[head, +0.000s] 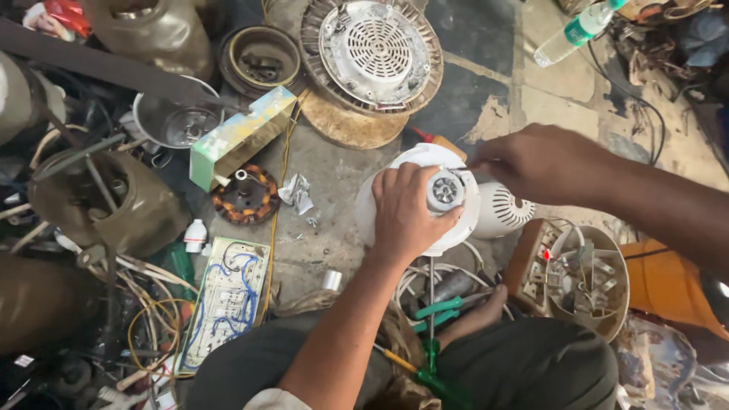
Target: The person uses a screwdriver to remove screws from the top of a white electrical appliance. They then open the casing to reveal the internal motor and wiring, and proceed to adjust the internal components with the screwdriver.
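Observation:
My left hand (406,212) grips a white round fan motor housing (395,163), with the thumb and fingers around its grey ribbed hub (445,190). My right hand (541,162) comes in from the right and pinches a thin tool whose tip touches the housing near the hub. Behind the housing lies a white slotted motor cover (503,209). A metal rod (431,304) runs down from the housing between my legs.
A large fan motor with a white grille (372,49) lies at the top. A copper-wound stator (244,195), a long box (239,137), a circuit board (226,300), green pliers (437,311), a bowl of parts (588,281) and a plastic bottle (573,32) surround me.

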